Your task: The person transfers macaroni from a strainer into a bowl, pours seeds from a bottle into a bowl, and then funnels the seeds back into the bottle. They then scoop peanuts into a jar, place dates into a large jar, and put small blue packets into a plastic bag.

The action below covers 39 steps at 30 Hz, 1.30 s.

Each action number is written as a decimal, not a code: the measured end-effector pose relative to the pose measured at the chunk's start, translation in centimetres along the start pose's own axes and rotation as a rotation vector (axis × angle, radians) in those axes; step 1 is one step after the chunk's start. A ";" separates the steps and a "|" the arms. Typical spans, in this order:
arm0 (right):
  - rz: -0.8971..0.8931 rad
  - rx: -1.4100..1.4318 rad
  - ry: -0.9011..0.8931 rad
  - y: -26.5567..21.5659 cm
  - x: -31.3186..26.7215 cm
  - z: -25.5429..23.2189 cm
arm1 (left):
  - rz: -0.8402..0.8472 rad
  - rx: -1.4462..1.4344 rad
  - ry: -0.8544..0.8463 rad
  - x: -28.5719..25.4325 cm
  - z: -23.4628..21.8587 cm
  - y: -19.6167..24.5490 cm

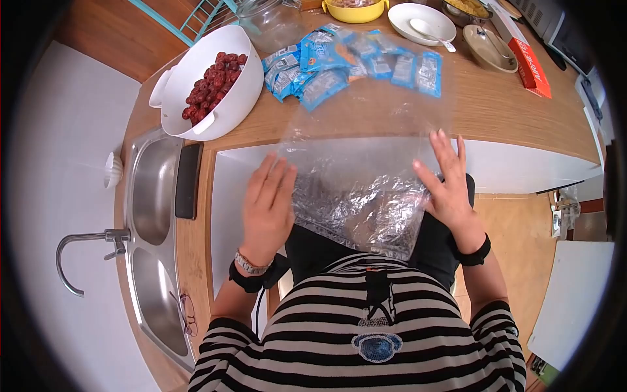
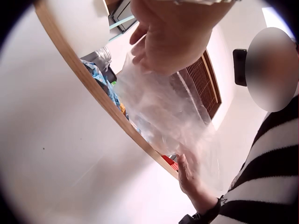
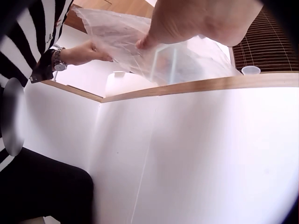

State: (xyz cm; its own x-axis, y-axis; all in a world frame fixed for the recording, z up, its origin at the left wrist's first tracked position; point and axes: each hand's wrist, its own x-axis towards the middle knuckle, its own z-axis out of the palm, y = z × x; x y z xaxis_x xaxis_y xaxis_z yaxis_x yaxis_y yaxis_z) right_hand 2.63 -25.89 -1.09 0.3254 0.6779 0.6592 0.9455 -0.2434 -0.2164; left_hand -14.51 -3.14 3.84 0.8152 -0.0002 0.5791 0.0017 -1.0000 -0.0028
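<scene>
A large clear plastic bag (image 1: pixel 359 176) spreads between both hands, in front of the counter's front edge and above the lap. Along its left side, my left hand (image 1: pixel 269 209) lies with fingers extended, touching the plastic. My right hand (image 1: pixel 449 193) has its fingers spread at the bag's right side. In the right wrist view, the thumb of the right hand (image 3: pixel 187 23) rests against the film. The left wrist view shows the left hand (image 2: pixel 173 39) at the bag's upper part. Beyond the bag's far end lie several blue-and-white packets (image 1: pixel 326 62), some seen through the plastic.
A white pot (image 1: pixel 245 98) of red dates (image 1: pixel 215 88) stands at the counter's left, by the sink (image 1: pixel 153 196) and a phone (image 1: pixel 189 181). A glass jar (image 1: pixel 271 26), a white plate (image 1: pixel 421 23), a beige bowl (image 1: pixel 490 49) and a red-and-white box (image 1: pixel 532 72) sit farther back.
</scene>
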 end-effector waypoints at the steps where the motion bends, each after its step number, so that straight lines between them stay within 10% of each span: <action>1: -0.002 0.030 -0.029 -0.2 0.0 0.1 | -0.018 -0.011 -0.064 -0.3 0.3 0.0; 14: 0.152 0.207 -0.269 1.8 0.8 -2.9 | -0.226 -0.552 -0.230 1.8 1.9 -2.7; 24: 0.226 0.387 -0.183 3.3 0.3 -3.6 | 0.005 -0.768 -0.417 4.5 5.6 -2.9; 28: 0.222 0.488 -0.007 4.3 -0.6 -2.5 | -0.189 -0.942 -0.215 4.1 6.4 -2.0; 30: 0.505 0.615 0.132 3.5 -0.5 -2.0 | -0.416 -0.930 -0.151 4.1 6.2 -1.0; 39: 0.845 0.421 0.222 3.7 1.7 -0.7 | -0.477 -0.586 0.175 5.2 9.3 0.4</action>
State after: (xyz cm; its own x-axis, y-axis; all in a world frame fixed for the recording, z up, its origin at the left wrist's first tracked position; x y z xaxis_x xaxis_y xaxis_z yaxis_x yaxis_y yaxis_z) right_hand 6.63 -26.13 -0.24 0.9306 0.2362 0.2798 0.3427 -0.2926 -0.8927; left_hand -4.83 -3.49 -0.73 0.6999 0.4788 0.5299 -0.0172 -0.7305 0.6827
